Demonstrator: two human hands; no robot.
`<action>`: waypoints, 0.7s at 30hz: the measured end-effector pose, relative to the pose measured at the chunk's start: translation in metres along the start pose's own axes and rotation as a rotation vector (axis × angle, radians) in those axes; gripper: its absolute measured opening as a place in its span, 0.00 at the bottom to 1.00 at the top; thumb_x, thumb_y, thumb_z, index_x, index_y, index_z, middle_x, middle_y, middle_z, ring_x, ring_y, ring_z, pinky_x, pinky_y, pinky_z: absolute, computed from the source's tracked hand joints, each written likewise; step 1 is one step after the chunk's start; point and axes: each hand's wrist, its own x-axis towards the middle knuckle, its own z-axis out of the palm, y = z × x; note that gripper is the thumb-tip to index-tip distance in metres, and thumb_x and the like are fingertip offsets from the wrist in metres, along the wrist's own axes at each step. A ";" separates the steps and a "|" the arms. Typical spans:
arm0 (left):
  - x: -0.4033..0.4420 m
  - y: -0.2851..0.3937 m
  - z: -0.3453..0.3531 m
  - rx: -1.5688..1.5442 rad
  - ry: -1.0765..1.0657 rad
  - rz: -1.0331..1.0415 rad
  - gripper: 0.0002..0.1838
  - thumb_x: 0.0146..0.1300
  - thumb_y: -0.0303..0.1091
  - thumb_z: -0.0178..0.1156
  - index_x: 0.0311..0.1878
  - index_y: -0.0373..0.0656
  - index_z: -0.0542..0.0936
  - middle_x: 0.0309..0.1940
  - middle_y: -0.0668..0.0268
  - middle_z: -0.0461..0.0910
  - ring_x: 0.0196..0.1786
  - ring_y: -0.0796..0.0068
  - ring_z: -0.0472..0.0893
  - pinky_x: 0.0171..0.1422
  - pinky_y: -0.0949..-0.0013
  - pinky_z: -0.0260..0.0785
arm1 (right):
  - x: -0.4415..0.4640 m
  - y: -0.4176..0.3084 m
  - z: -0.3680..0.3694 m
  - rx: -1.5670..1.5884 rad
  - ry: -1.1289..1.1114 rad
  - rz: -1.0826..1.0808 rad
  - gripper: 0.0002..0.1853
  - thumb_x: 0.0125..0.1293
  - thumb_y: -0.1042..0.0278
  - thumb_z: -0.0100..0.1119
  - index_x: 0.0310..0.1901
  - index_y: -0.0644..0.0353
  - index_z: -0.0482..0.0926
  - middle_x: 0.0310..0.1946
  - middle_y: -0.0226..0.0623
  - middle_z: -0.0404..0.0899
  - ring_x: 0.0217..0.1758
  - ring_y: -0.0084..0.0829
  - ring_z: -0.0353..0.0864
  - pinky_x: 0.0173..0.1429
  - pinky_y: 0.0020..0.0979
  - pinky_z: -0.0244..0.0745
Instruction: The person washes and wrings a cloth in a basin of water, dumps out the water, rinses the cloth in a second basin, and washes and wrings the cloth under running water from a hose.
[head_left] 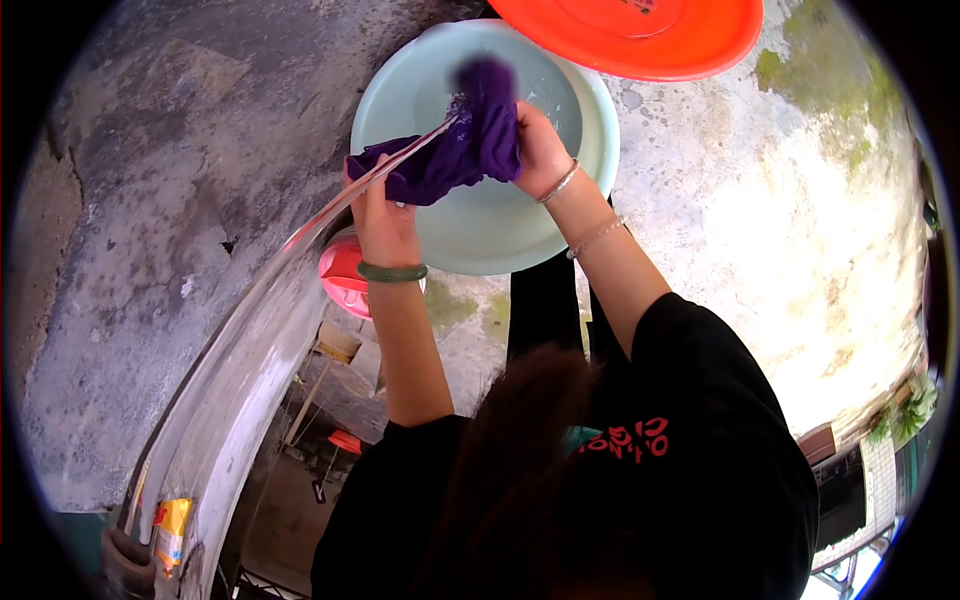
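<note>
A wet-looking purple cloth [455, 155] is stretched between my two hands above a pale green basin [500, 240]. My left hand [385, 215], below a green bangle, grips the cloth's left end over the basin's left edge. At the cloth's right side, my right hand [541, 150] pinches it, with a bracelet at the wrist. A thin stream or strip [345, 195] runs up from the lower left and meets the cloth near its middle. The top of the cloth is blurred.
An orange-red basin [690, 50] stands at the upper right, beside the green one. A pink container [345, 275] is below my left hand. A long grey ledge [240, 370] curves down the left, with a yellow packet [172, 525] near its lower end.
</note>
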 end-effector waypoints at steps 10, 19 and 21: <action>0.035 -0.055 0.020 -0.325 -0.256 -0.330 0.21 0.69 0.44 0.41 0.57 0.40 0.70 0.53 0.61 0.74 0.56 0.67 0.73 0.62 0.58 0.65 | -0.007 0.022 0.004 -1.482 0.243 -0.717 0.07 0.49 0.69 0.59 0.30 0.61 0.78 0.41 0.38 0.77 0.46 0.36 0.75 0.50 0.33 0.71; 0.042 -0.033 0.058 -0.044 0.097 0.134 0.12 0.64 0.41 0.58 0.34 0.42 0.71 0.34 0.68 0.76 0.35 0.77 0.76 0.41 0.71 0.71 | -0.026 0.009 0.003 -0.746 0.173 -0.555 0.30 0.57 0.56 0.63 0.59 0.54 0.63 0.59 0.38 0.67 0.62 0.34 0.64 0.59 0.36 0.63; 0.044 -0.035 0.061 0.266 0.004 0.330 0.12 0.62 0.39 0.60 0.33 0.41 0.72 0.30 0.69 0.76 0.32 0.81 0.75 0.37 0.75 0.70 | -0.025 0.003 0.011 -0.649 0.195 -0.418 0.31 0.59 0.50 0.60 0.59 0.54 0.63 0.58 0.38 0.67 0.62 0.34 0.64 0.60 0.37 0.62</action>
